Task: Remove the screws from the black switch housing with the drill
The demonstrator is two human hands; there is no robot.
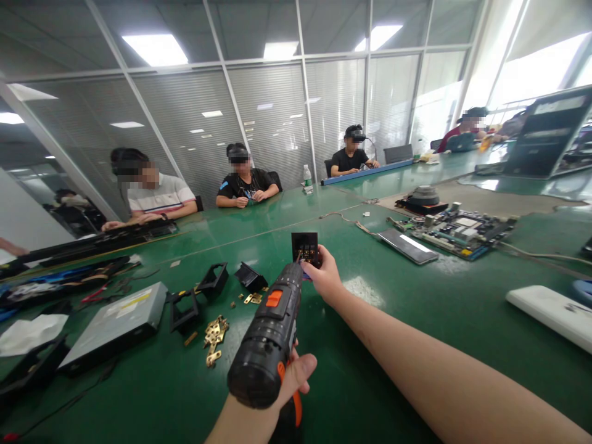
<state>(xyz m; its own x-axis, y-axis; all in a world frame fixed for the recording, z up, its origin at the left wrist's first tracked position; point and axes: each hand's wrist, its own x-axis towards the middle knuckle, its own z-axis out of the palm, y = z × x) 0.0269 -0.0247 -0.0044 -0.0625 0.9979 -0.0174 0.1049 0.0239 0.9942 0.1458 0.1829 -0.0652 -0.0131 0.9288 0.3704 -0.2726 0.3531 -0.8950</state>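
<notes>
My left hand (296, 376) is wrapped round the handle of a black and orange cordless drill (263, 339). The drill points away from me, its front end meeting a small black housing (304, 243) with brass-coloured metal parts inside. My right hand (326, 277) grips that housing from the right, fingers closed on its edge. The drill's body hides the bit's tip and part of the housing. Left of the drill lie a pile of brass-coloured metal pieces (216, 336), a black square frame (184, 310), another black frame (213, 279) and a black housing (250, 277).
A silver disc drive (118, 324) lies at left beside tools and cables. At right are a circuit board (462, 228), a flat grey pack (407, 245) and a white case (555, 314). Several people sit across the green table (416, 308); a water bottle (308, 180) stands near them.
</notes>
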